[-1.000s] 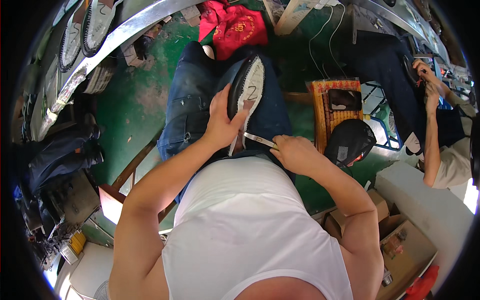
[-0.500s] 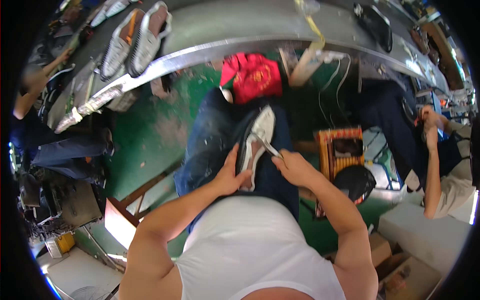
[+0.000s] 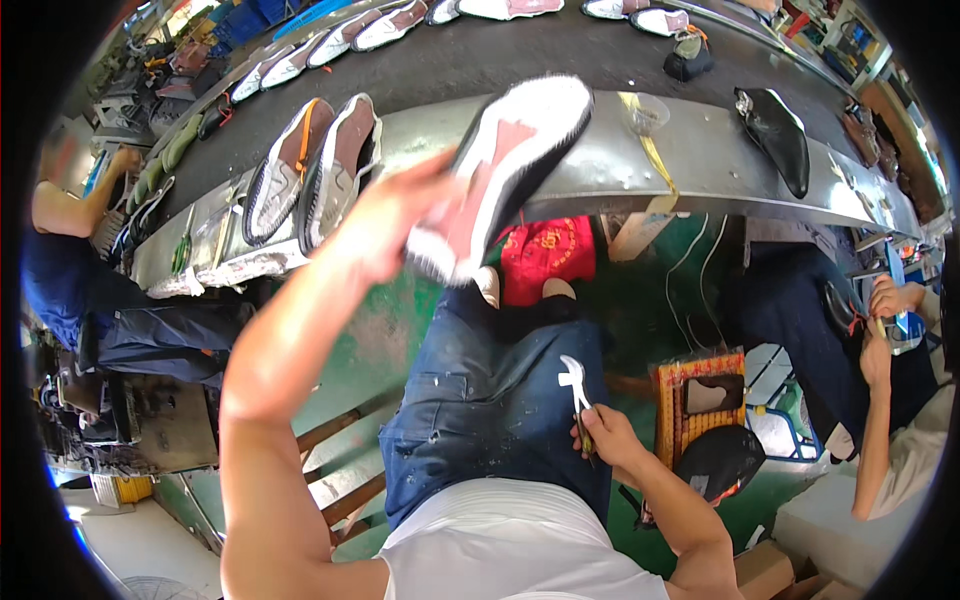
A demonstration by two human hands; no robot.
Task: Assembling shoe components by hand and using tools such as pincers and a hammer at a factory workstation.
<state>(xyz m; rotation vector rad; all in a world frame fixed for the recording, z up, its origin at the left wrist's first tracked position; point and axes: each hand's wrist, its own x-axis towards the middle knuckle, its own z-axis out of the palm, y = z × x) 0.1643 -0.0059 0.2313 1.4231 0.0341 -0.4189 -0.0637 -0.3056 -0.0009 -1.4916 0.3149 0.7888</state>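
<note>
My left hand (image 3: 400, 215) is raised over the bench's front edge, its fingers gripping a lasted shoe (image 3: 515, 145). The shoe's underside shows a brown middle, a white pleated margin and a dark side; its toe points up and right. Low over my right thigh, my right hand (image 3: 612, 440) is closed round the handles of a pair of lasting pliers (image 3: 574, 382). Their silver curved jaw and hammer-like stub point away from me, and nothing is between the jaws. Two similar shoes, one with an orange strap (image 3: 290, 170) and one beside it (image 3: 340, 165), lie on the bench left of my left hand.
A row of white-and-brown shoes (image 3: 345, 38) runs along the back of the metal bench (image 3: 560, 190). A black shoe form (image 3: 775, 135) lies at right. Under the bench hangs red cloth (image 3: 550, 255). Co-workers sit at left (image 3: 75, 210) and right (image 3: 880, 340).
My left hand has lifted the shoe off my lap, up and forward to the bench edge. The pliers have come away from the shoe and moved lower right. My view has tilted up.
</note>
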